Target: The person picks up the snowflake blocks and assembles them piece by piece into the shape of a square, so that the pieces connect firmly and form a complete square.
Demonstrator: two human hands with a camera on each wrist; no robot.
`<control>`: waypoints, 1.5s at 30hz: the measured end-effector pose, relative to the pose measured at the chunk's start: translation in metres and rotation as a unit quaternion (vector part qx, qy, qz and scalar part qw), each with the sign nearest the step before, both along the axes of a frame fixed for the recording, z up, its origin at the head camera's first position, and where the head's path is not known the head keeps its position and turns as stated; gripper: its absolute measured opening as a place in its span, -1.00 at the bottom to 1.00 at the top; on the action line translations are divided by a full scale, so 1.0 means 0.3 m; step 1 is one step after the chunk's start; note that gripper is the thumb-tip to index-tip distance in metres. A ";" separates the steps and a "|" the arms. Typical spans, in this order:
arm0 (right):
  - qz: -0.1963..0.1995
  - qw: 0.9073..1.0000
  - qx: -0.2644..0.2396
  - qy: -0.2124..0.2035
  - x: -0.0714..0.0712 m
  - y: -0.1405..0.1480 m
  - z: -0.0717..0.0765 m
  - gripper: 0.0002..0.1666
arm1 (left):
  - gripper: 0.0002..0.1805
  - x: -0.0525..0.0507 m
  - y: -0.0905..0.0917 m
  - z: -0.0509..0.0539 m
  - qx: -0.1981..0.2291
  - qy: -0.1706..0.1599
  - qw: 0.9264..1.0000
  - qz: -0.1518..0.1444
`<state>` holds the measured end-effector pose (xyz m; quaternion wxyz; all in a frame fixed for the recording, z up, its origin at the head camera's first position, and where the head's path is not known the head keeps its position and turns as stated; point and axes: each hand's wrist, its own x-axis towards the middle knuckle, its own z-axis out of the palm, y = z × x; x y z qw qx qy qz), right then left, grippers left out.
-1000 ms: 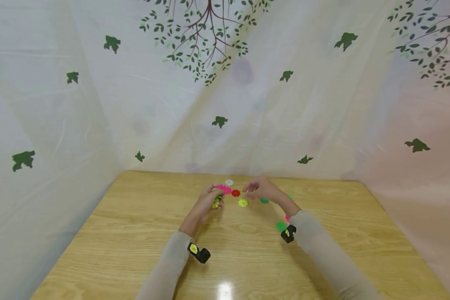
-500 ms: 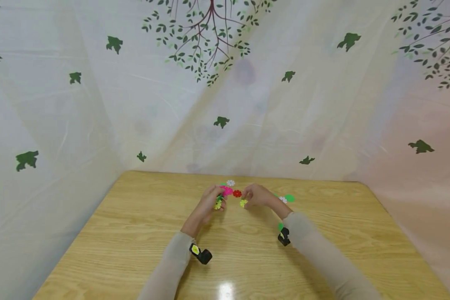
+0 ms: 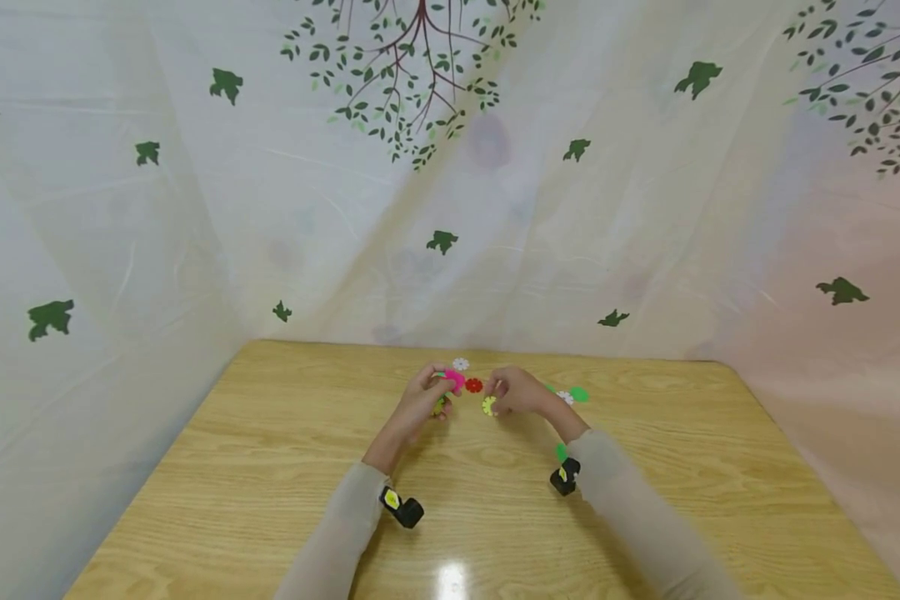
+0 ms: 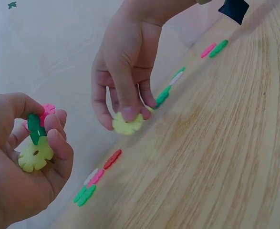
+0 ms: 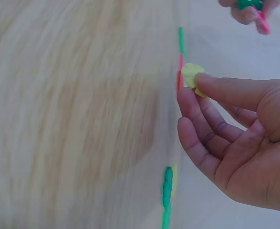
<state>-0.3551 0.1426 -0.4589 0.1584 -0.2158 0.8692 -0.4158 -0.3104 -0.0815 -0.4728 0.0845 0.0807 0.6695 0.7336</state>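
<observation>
My left hand (image 3: pixel 420 398) grips a small joined cluster of flower-shaped plastic discs. In the left wrist view its yellow disc (image 4: pixel 36 155) hangs below a green disc (image 4: pixel 36 128), and a pink disc (image 4: pixel 49 110) shows behind the fingers. Between thumb and fingertips, my right hand (image 3: pixel 517 392) pinches a single yellow flower disc (image 4: pixel 126 125), held just above the table and apart from the cluster. A red flower disc (image 3: pixel 474 386) lies flat on the table between the two hands. Fingers hide part of the cluster.
Near the back of the wooden table (image 3: pixel 285 467) lies a white disc (image 3: pixel 461 364). Past my right wrist are another white disc (image 3: pixel 565 397) and a green disc (image 3: pixel 580 394). One more green disc (image 3: pixel 561 452) lies beside the right wrist camera. A printed curtain (image 3: pixel 360 250) stands behind.
My right hand has come down and slightly toward me onto the loose yellow disc and now pinches it. The left hand keeps its cluster in nearly the same place, turned slightly.
</observation>
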 end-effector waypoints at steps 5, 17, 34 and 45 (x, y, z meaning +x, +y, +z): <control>-0.023 0.996 -0.082 0.003 0.013 0.010 0.003 -0.73 | -0.75 -0.001 0.002 -0.002 -0.015 0.013 1.000 -0.005; -0.069 0.967 -0.242 0.043 0.033 -0.030 0.029 -0.66 | -0.78 0.006 0.006 -0.006 -0.019 0.028 0.999 0.002; -0.036 0.945 -0.319 0.064 0.038 -0.057 0.011 -0.73 | -0.73 -0.002 0.000 0.002 -0.017 0.050 0.999 -0.001; -0.032 0.945 -0.321 0.058 0.040 -0.056 0.009 -0.73 | -0.77 0.002 -0.004 0.011 -0.023 0.062 0.998 -0.001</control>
